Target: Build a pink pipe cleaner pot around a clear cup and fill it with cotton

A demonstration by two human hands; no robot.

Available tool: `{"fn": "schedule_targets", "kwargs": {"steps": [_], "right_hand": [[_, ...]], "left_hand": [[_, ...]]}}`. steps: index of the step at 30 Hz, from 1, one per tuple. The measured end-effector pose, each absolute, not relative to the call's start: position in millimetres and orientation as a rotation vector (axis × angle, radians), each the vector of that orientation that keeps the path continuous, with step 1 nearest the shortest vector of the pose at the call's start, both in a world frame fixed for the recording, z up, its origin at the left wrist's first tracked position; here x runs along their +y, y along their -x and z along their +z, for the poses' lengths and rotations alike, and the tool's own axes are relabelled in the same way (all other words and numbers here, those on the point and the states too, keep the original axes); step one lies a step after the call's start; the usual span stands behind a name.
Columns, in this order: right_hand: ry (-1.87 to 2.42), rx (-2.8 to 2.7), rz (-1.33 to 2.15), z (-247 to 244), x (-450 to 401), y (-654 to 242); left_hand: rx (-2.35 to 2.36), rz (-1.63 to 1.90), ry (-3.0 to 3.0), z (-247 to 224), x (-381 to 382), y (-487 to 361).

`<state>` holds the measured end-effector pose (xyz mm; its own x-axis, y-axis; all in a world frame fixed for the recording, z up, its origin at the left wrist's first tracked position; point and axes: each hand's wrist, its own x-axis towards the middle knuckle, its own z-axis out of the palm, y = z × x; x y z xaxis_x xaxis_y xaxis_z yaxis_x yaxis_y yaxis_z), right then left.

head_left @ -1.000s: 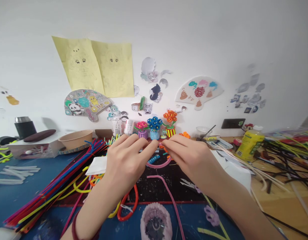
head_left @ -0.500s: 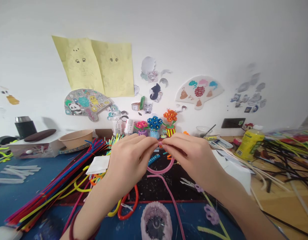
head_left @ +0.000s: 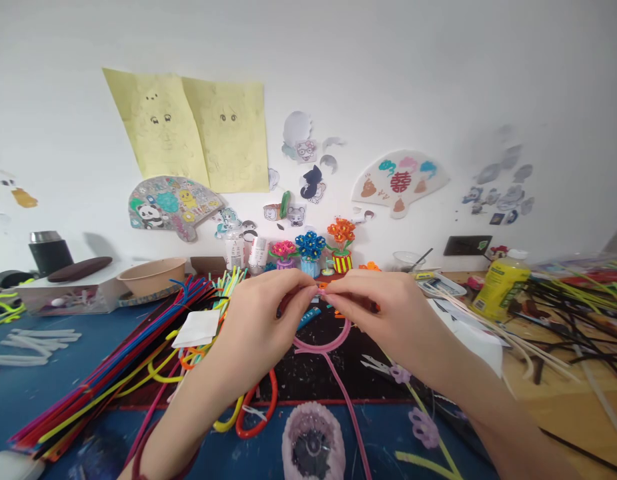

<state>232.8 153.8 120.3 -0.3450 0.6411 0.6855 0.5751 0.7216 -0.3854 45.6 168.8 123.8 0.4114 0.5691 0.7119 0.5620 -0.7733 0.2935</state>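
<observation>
My left hand and my right hand meet fingertip to fingertip above the dark mat. Both are closed in a pinch on a pink pipe cleaner, whose loop hangs below my fingers. A long pink tail runs from near the loop down toward the front edge; where it joins is hard to make out. Only a small bit of pink shows between the fingertips. Below the hands stands a round pale-pink fuzzy-edged container with a clear inside. Purple pipe-cleaner flowers on a yellow-green stem lie near my right forearm.
Bundled coloured pipe cleaners lie at left. Scissors rest on the mat. Small potted craft flowers stand by the wall. A yellow bottle and black pipe cleaners are at right, a tan bowl at back left.
My fingers have shifted slightly at the pinch, and the left fingers are bent more. The pink loop looks a little smaller, its end closer to the tail.
</observation>
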Motion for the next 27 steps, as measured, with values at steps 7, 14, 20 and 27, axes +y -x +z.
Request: {"fn": "schedule_targets", "kwargs": {"steps": [7,14,20,27], "right_hand": [[0.927,-2.030,0.089,119.8,152.7,-233.9],[0.932,-2.032,0.048,120.2,151.5,-233.3],[0.942,-2.033,0.060,120.2,150.5,-234.2],[0.952,-2.046,0.052,120.5,149.9,-233.2]], "left_hand": [[1.011,1.358,-2.654,125.4,166.8,-45.5],[0.994,1.374,-2.640,124.6,166.9,-45.2],[0.990,1.380,-2.648,125.0,166.8,-45.2],[0.979,1.393,-2.652,123.2,168.2,-44.7]]}}
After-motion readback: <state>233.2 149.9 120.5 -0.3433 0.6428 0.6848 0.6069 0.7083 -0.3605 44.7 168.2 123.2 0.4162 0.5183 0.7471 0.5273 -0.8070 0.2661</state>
